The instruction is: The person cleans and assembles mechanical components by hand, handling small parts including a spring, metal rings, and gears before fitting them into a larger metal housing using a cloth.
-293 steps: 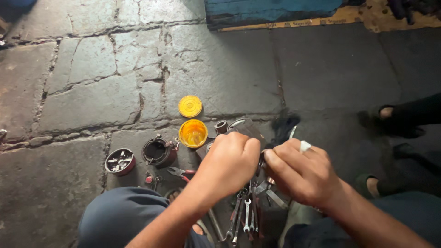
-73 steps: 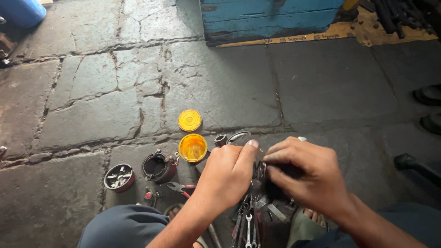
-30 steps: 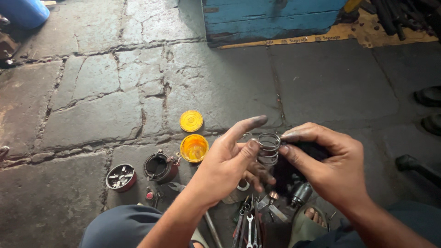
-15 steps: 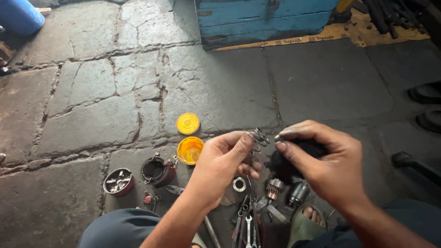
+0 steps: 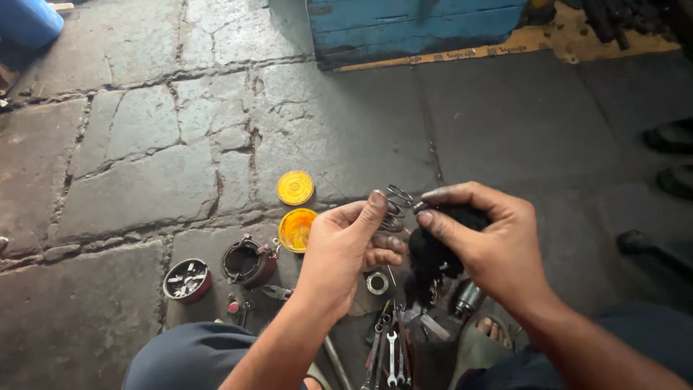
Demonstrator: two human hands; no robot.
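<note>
With bare stone floor (image 5: 144,180) lying open beyond, the left hand (image 5: 346,249) is pinching a coil spring (image 5: 393,209) beside the right hand (image 5: 491,245), which is clenching a black part (image 5: 429,253).

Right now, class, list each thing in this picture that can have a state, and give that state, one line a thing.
Left hand: shut on coil spring, pinched at thumb and fingers.
Coil spring: held up off the floor.
Right hand: shut on black part.
Black part: gripped, hanging below the fingers.
Yellow tin: open, on the floor.
Yellow lid: off, lying beside the tin.
Round dish: holds small metal pieces.
Spanners: lying on the floor.
</note>
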